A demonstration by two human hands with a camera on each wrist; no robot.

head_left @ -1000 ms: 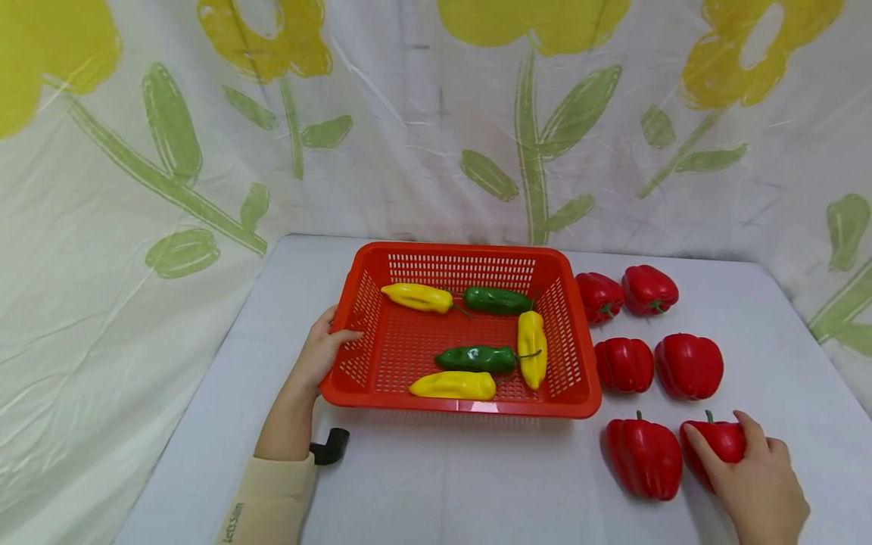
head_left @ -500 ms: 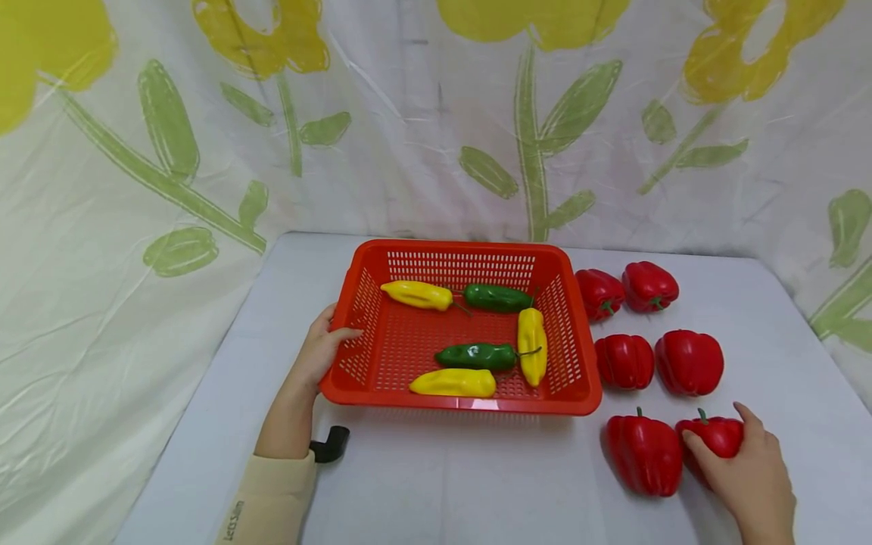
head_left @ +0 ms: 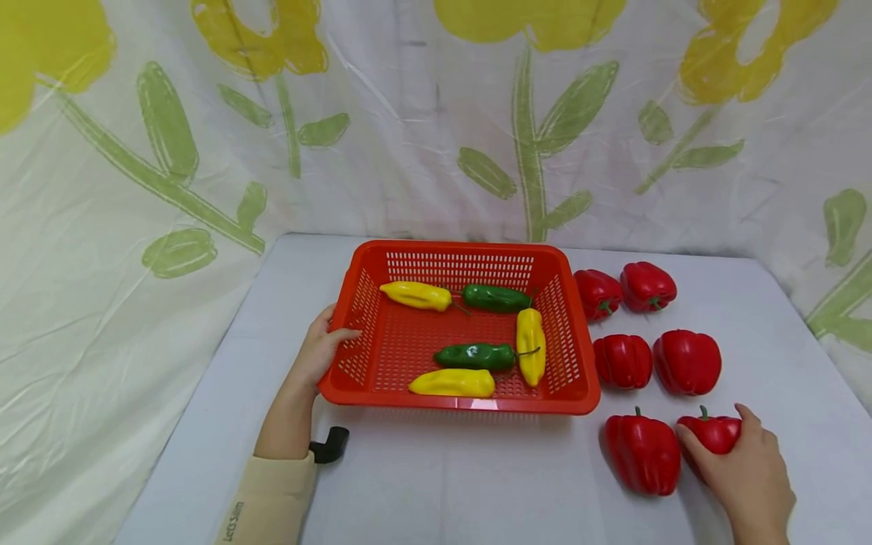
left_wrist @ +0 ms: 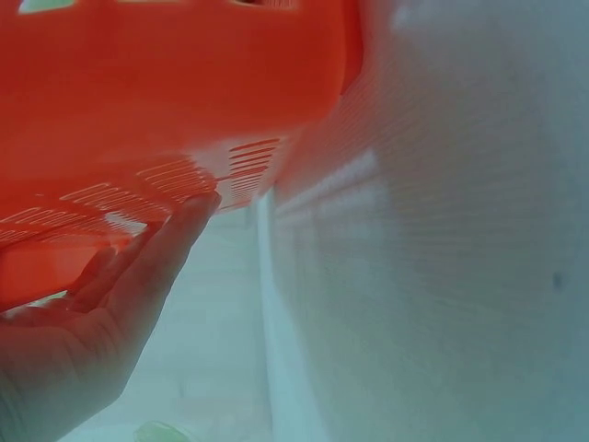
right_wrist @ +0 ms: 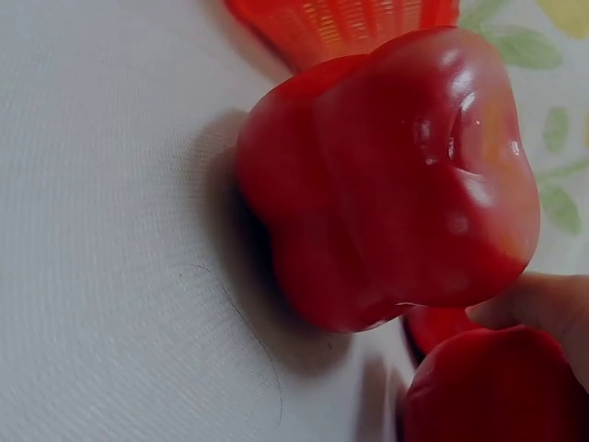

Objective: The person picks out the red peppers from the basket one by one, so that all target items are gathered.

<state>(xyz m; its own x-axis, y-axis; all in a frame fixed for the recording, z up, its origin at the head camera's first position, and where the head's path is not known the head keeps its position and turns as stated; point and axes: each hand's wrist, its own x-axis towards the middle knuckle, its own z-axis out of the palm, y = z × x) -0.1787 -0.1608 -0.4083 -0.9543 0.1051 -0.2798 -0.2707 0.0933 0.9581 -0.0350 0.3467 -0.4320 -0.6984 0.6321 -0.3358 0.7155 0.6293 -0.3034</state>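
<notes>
My left hand (head_left: 319, 350) grips the left side of a red plastic basket (head_left: 460, 406), thumb over the rim. From the left wrist view, fingers (left_wrist: 166, 258) lie against the basket's slotted outer wall. Inside lie yellow peppers (head_left: 453, 383) and green peppers (head_left: 474, 356). At the lower right, my right hand (head_left: 748, 477) holds a red bell pepper (head_left: 715, 434) between thumb and fingers and hides part of it. Just left of it sits another red bell pepper (head_left: 643, 456), which looms large in the right wrist view, with the held pepper (right_wrist: 497, 387) below.
Several more red bell peppers (head_left: 688, 362) stand in pairs right of the basket. A black angled object (head_left: 331, 445) shows beside the left wrist. Behind the white table (head_left: 436, 477) hangs a flower-printed cloth (head_left: 409, 151).
My right hand has shifted slightly left with the red bell pepper, which now leans a little closer to its neighbour. The left hand and basket stay put.
</notes>
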